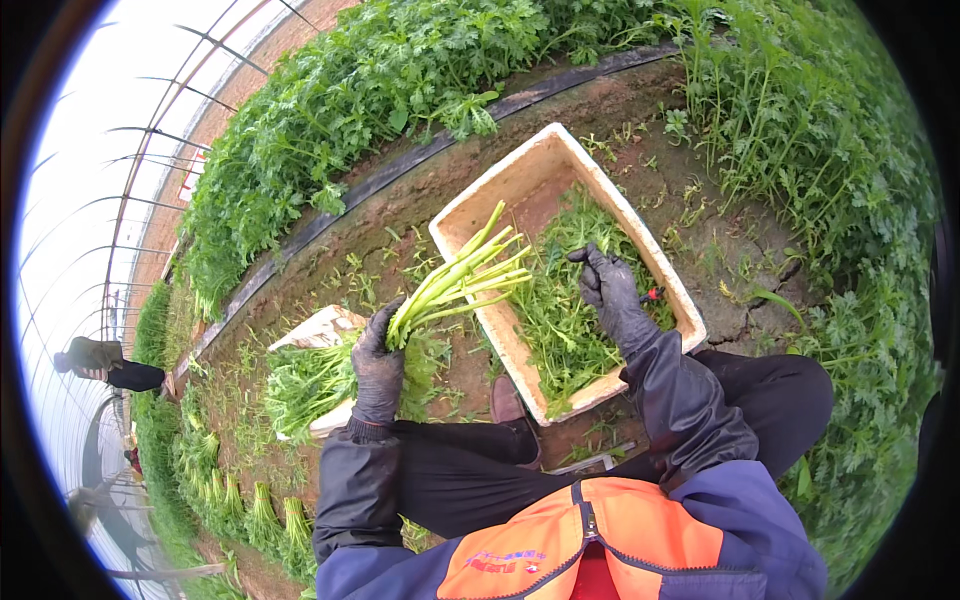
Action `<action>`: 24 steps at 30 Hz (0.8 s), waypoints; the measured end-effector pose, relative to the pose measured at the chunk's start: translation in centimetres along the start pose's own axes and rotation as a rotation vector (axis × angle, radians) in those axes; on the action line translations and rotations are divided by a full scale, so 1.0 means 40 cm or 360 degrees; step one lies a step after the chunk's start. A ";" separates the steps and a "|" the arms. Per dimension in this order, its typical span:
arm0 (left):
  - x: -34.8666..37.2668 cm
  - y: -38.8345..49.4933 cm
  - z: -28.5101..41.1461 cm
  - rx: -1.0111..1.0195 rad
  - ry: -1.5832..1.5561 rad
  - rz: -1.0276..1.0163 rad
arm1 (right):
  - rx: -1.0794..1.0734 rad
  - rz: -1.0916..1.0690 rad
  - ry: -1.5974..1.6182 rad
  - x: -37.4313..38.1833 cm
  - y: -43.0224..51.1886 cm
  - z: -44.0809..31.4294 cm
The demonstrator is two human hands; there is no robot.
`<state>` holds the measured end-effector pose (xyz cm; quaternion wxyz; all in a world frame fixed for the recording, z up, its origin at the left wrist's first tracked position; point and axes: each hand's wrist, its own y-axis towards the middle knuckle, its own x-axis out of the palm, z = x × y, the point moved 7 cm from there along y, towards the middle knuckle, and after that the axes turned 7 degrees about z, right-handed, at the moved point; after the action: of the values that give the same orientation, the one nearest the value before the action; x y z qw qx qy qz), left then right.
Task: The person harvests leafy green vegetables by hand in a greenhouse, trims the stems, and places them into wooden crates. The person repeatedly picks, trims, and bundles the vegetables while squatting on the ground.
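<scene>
My left hand (379, 367), in a dark glove, is closed around a bunch of leafy greens (457, 277). Its pale cut stems point up and to the right, and its leaves hang below the hand. Over a white foam box (498, 337) is my gloved right hand (609, 289), its fingers curled. A red-and-black handle end (652, 294) shows beside it; whether I grip it is hidden. Loose greens (555, 330) cover much of the box floor. Left of my left hand, more cut greens (315, 382) lie on a pale sheet or bag (319, 327).
Tied bunches (262, 517) line the ground at lower left. Tall leafy plants (780, 97) grow on the right, others (360, 97) behind a black strip (360, 196). My shoe (510, 401) is beside the box. Another person (105, 364) stands far left under the greenhouse frame (154, 129).
</scene>
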<state>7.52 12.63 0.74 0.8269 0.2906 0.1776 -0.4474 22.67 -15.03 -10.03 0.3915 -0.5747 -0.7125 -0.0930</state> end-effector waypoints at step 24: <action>0.136 -0.061 -0.083 -0.0762 -0.0303 -0.0398 | -0.1238 0.0383 -0.2620 -0.074 0.041 -0.113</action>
<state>8.27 10.25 -5.59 0.8234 0.0196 0.2342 -0.5166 26.26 -19.37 -9.45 -0.4536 -0.6212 -0.6202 0.1538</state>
